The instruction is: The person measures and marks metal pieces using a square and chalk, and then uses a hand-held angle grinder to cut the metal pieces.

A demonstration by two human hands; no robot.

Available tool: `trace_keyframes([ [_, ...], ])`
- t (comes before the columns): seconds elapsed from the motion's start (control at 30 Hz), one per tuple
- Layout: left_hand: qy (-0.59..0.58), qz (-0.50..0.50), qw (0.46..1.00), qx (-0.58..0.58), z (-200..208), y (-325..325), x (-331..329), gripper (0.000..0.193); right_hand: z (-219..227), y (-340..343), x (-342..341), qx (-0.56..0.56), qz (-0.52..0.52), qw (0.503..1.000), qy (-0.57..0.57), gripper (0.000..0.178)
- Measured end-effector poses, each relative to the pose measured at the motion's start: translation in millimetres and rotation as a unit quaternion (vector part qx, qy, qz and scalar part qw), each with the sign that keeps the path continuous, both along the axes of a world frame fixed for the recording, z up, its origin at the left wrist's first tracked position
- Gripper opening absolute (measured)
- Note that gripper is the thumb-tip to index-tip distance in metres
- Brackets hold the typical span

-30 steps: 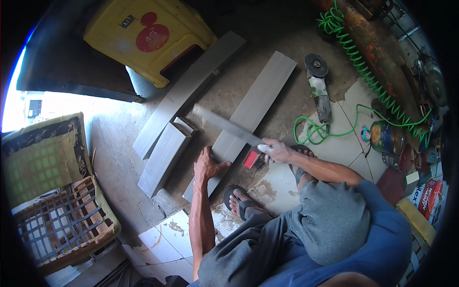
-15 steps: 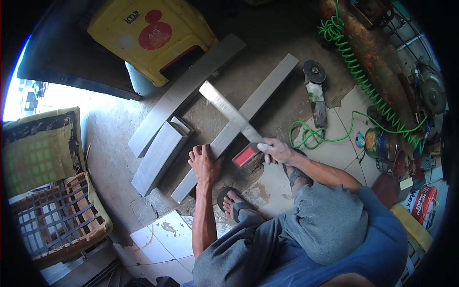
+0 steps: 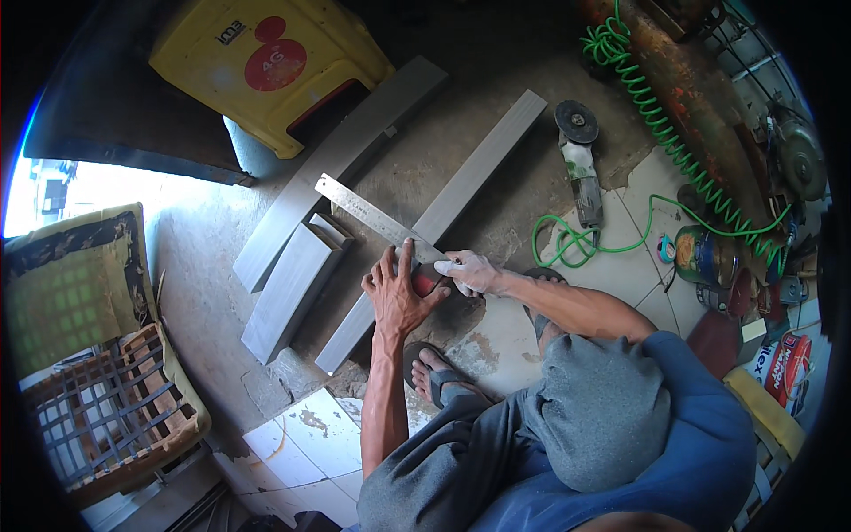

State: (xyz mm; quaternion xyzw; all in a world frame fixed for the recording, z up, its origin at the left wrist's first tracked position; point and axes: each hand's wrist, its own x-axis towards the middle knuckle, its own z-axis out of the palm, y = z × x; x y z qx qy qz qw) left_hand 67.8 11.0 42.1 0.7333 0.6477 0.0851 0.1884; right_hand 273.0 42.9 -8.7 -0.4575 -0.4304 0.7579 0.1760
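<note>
A metal try square (image 3: 368, 214) with a red-faced stock lies across a long grey rectangular metal tube (image 3: 483, 164) on the floor. My right hand (image 3: 474, 273) is closed on the square's corner end, beside the tube; whether its fingers also pinch something small I cannot tell. My left hand (image 3: 401, 293) rests over the tube with fingers spread. Its fingertips reach the blade edge and its thumb is by the red stock, which both hands partly hide. Left of it lie a short, wide grey metal tube (image 3: 285, 293) and a longer grey metal piece (image 3: 363, 133).
An angle grinder (image 3: 581, 168) lies at the right, its green cord (image 3: 567, 244) looped on the tiles. A yellow plastic stool (image 3: 332, 49) stands far left. A worn seat frame (image 3: 115, 399) is at the left, a rusty cylinder (image 3: 683, 89) with a coiled green hose (image 3: 656, 129) far right.
My right hand has moved left and lowered the try square across the tube. My left hand has shifted right and up the tube, spreading its fingers beside the square's blade and stock.
</note>
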Motion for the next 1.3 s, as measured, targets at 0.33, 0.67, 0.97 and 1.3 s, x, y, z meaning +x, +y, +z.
trace_keyframes([
  [0.33, -0.026, -0.040, 0.999, -0.020, 1, 10, -5, 0.119, -2, 6, 3, 0.006, 0.010, 0.999, -0.035, 0.051],
  [0.67, -0.019, -0.049, 0.999, -0.007, 0, 5, -9, 0.122, -1, 4, 1, 0.007, 0.014, 1.000, -0.010, 0.051],
  [0.97, -0.018, -0.061, 0.998, 0.010, -7, 7, -9, 0.115, -23, 4, 1, 0.007, 0.004, 0.999, -0.046, 0.077],
  [1.3, -0.029, -0.053, 0.998, 0.030, -16, 4, -10, 0.107, 47, 30, 20, 0.293, 0.000, 0.913, -0.284, 0.056],
])
